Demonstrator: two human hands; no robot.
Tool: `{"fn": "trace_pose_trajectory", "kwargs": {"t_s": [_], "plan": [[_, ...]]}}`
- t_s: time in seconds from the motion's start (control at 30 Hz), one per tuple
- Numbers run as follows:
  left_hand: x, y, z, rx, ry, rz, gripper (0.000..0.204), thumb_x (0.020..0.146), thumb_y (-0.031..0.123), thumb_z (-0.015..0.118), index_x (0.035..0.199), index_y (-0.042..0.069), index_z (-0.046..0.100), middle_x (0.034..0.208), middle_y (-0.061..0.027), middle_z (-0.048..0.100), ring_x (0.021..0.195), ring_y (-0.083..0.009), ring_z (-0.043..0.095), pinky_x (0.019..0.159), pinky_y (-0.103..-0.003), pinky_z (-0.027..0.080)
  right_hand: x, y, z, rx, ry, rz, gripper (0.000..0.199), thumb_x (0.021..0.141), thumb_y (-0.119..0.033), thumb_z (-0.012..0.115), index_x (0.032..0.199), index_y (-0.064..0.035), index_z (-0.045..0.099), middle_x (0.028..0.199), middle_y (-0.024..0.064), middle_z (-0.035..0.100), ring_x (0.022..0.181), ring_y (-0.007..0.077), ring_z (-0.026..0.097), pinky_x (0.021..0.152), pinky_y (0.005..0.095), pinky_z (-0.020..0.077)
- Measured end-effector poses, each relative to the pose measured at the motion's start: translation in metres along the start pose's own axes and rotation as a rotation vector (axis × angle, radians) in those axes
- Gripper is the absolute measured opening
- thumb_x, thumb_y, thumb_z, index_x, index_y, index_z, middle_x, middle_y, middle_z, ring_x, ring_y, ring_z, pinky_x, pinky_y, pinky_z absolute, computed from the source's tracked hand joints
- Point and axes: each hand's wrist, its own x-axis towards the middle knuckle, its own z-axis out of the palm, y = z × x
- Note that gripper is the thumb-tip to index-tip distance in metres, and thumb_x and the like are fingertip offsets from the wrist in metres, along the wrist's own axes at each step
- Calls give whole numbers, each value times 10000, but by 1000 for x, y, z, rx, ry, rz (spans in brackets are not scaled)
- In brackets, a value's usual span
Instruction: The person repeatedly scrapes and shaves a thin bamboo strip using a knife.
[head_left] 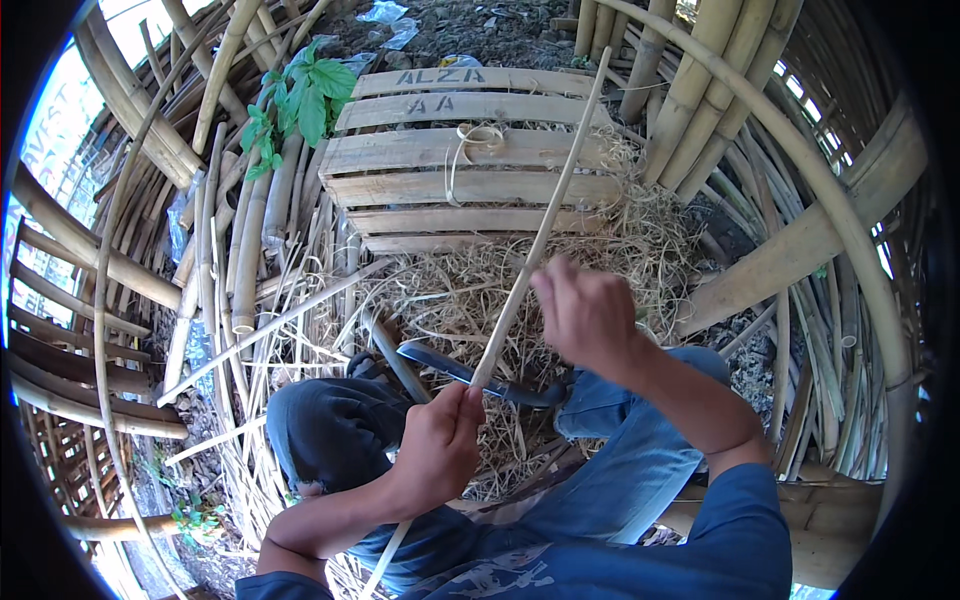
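Observation:
My left hand [440, 445] is closed around a long pale bamboo strip [553, 205], low between my knees. The strip slants up and to the right, its far end over the slatted crate. Close beside its middle is my right hand [590, 315], fingers curled with the tips near the strip's edge. What that hand pinches, if anything, is hidden. Behind the strip, just above my left hand, a dark curved tool [437, 360] with a blade-like end lies crosswise between my knees; its kind is not clear.
A slatted wooden crate [400, 158] with a coiled strip [480, 138] on it stands ahead. Curly shavings [460, 290] cover the ground before it. Bamboo poles [712, 95] lean at the right. More strips and poles [255, 250] lie left, near a green leafy plant [310, 95].

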Motion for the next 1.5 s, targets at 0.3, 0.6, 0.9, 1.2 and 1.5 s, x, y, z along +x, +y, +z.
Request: {"fn": "trace_pose_trajectory", "kwargs": {"t_s": [0.3,0.6,0.9,1.2,1.5], "plan": [[6,1,-5,-278,-104,-197,363,1018,261,428,764,15,512,547,18,424,473,-60,364,434,-267,315,-11,-28,-7,132,-11,-158,278,931,-243,531,748,-37,491,541,82,529,429,226,572,377,331,450],[6,4,-11,-336,-151,-220,351,1026,271,404,788,34,506,572,41,411,481,-31,351,436,-211,280,-10,-20,4,93,28,-72,268,935,-222,513,731,-51,485,518,78,515,394,214,546,349,332,429],[-1,6,-15,-374,-205,-273,357,1028,270,395,778,40,506,577,41,408,491,-31,344,445,-214,287,9,16,7,0,20,72,293,966,-223,465,723,-60,493,483,41,492,342,166,485,306,323,379],[-1,8,-19,-405,-222,-299,344,1030,280,389,806,49,509,565,39,417,468,-30,348,429,-205,279,2,-4,-4,91,19,-16,210,911,-157,525,739,-44,489,493,81,485,393,252,520,384,374,409],[-2,18,-23,-647,-301,-430,331,1026,302,378,807,67,458,512,43,299,391,-56,247,353,-229,185,5,0,-5,149,84,7,254,959,-171,454,740,-47,490,479,78,484,370,231,515,361,352,402]]}}
